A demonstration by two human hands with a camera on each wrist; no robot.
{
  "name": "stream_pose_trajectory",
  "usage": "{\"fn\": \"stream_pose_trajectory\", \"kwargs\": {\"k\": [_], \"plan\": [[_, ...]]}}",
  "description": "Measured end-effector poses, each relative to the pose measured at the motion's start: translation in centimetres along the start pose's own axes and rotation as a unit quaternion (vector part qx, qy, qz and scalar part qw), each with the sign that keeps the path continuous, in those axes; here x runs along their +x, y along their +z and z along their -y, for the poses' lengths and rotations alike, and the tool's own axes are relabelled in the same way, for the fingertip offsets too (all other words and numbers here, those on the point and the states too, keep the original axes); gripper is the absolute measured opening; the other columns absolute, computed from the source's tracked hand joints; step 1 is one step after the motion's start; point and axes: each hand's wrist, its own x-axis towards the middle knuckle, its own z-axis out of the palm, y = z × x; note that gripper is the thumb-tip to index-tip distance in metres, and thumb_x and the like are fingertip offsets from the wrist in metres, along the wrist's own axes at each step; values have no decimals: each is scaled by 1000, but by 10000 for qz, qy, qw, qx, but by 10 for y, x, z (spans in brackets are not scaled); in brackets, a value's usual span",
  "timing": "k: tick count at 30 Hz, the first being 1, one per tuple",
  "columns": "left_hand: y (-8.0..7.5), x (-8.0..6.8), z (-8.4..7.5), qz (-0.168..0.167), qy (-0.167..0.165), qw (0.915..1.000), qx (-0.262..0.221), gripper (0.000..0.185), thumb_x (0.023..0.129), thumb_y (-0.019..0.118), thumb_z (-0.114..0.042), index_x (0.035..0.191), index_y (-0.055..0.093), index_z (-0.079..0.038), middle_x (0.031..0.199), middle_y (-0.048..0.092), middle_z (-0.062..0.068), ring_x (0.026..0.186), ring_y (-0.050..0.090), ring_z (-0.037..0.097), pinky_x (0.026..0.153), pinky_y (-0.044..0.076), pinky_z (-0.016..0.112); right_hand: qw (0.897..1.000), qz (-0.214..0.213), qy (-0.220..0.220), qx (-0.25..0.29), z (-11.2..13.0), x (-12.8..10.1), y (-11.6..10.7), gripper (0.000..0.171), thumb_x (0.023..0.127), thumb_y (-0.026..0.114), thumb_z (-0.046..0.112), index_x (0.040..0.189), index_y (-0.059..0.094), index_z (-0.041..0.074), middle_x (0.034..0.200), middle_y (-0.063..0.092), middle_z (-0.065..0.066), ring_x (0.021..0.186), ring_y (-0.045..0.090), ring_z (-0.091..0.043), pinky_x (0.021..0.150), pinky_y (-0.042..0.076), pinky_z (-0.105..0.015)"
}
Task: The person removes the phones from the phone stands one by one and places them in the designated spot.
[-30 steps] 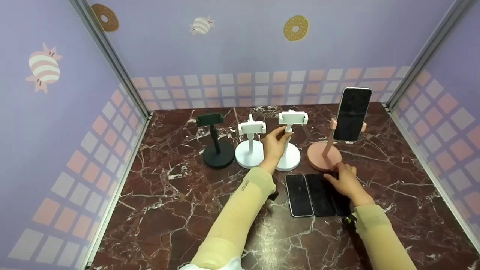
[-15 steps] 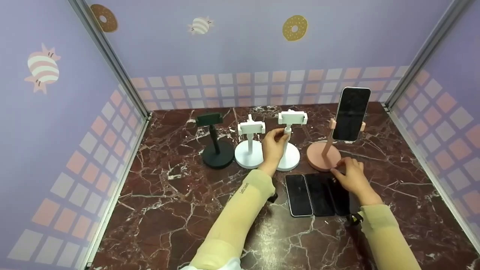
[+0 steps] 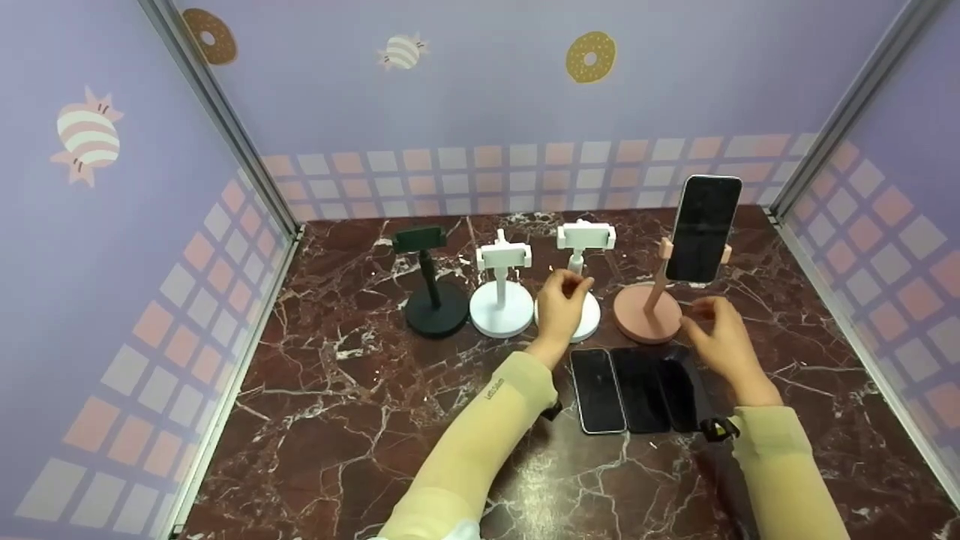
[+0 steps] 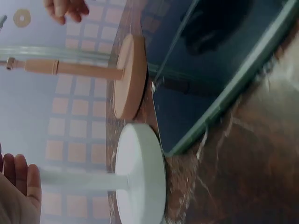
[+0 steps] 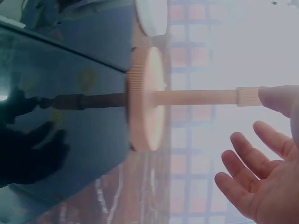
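In the head view my left hand (image 3: pixel 561 311) is in front of the right-hand white phone stand (image 3: pixel 585 237), partly hiding its pole and base. Its fingers are loosely bent and hold nothing, as the left wrist view also suggests. My right hand (image 3: pixel 724 337) hovers just right of the pink phone stand (image 3: pixel 646 319), with its fingers spread in the right wrist view. An upright phone (image 3: pixel 703 229) sits in the pink stand's clamp. Below the stands lie a silver-rimmed phone (image 3: pixel 598 391), a dark phone (image 3: pixel 640 390) and another dark phone (image 3: pixel 684 390), side by side.
Another white phone stand (image 3: pixel 502 307) and a black phone stand (image 3: pixel 436 309) stand to the left, their clamps without phones. Patterned panels (image 3: pixel 480 97) enclose the marble-patterned table (image 3: pixel 360 435) at the back and both sides.
My left hand has come off the white stand's pole and moved slightly down and right. The right hand has drawn up and right, away from the phones and pink base.
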Motion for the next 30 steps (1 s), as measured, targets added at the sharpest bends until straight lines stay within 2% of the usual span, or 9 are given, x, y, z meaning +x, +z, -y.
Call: {"fn": "stream_pose_trajectory", "kwargs": {"k": [3, 7, 10, 13, 15, 19, 23, 25, 30], "plan": [[6, -2, -7, 238, -73, 9996, -120, 16, 94, 76, -16, 94, 71, -1, 89, 76, 12, 79, 70, 17, 74, 54, 16, 9994, -267, 67, 218, 6, 1, -5, 40, 103, 62, 14, 132, 49, -11, 124, 58, -33, 118, 56, -46, 100, 46, -52], [13, -1, -21, 586, -58, 9978, -301, 18, 95, 75, -18, 100, 75, -1, 95, 79, 13, 84, 75, 17, 77, 56, 14, 9962, -632, 294, 530, 15, 3, -13, 47, 106, 57, 26, 139, 49, -6, 124, 61, -22, 113, 57, -19, 95, 43, -25], [18, 2, -33, 881, -23, 9950, -476, 21, 96, 75, -18, 106, 76, 0, 103, 79, 14, 93, 77, 20, 82, 57, 14, 9912, -943, 428, 823, 20, 6, -18, 48, 108, 54, 31, 142, 53, -2, 118, 62, 1, 105, 52, 3, 90, 39, -12], [24, 5, -47, 1193, -123, 9898, -764, 27, 96, 74, -18, 114, 74, 3, 112, 78, 17, 101, 76, 23, 86, 56, 14, 9835, -1221, 478, 1248, 25, 11, -22, 45, 109, 51, 28, 142, 56, -1, 107, 60, 23, 96, 54, 12, 86, 43, -8], [28, 7, -57, 1355, -234, 9868, -857, 31, 96, 74, -19, 119, 73, 3, 115, 77, 17, 104, 76, 23, 88, 56, 13, 9770, -1349, 529, 1567, 29, 15, -24, 43, 110, 49, 27, 143, 57, 0, 100, 59, 32, 93, 59, 13, 83, 47, -7], [35, 10, -76, 1529, -441, 9839, -818, 37, 96, 74, -22, 126, 70, 0, 119, 77, 12, 107, 76, 20, 88, 55, 12, 9551, -1492, 801, 2430, 37, 24, -28, 45, 110, 48, 28, 144, 56, 0, 100, 64, 28, 96, 64, 7, 83, 53, -7], [41, 16, -90, 1551, -543, 9836, -744, 41, 97, 74, -23, 131, 68, -2, 121, 77, 10, 110, 75, 19, 88, 55, 10, 9201, -1571, 1171, 3391, 48, 31, -30, 46, 108, 52, 29, 144, 57, 1, 105, 69, 15, 101, 66, -2, 85, 54, -10], [43, 18, -94, 1566, -566, 9837, -680, 40, 97, 73, -24, 131, 69, -3, 122, 77, 9, 110, 75, 18, 87, 54, 9, 9038, -1630, 1173, 3778, 51, 34, -30, 41, 107, 53, 27, 138, 62, 2, 102, 71, 12, 99, 68, -4, 85, 55, -11], [47, 23, -101, 1650, -567, 9832, -527, 38, 97, 74, -24, 129, 71, -5, 121, 77, 7, 108, 75, 15, 86, 53, 8, 8793, -1697, 921, 4354, 54, 38, -28, 22, 106, 55, 21, 118, 71, 10, 96, 77, 10, 92, 72, -4, 83, 57, -13]]}}
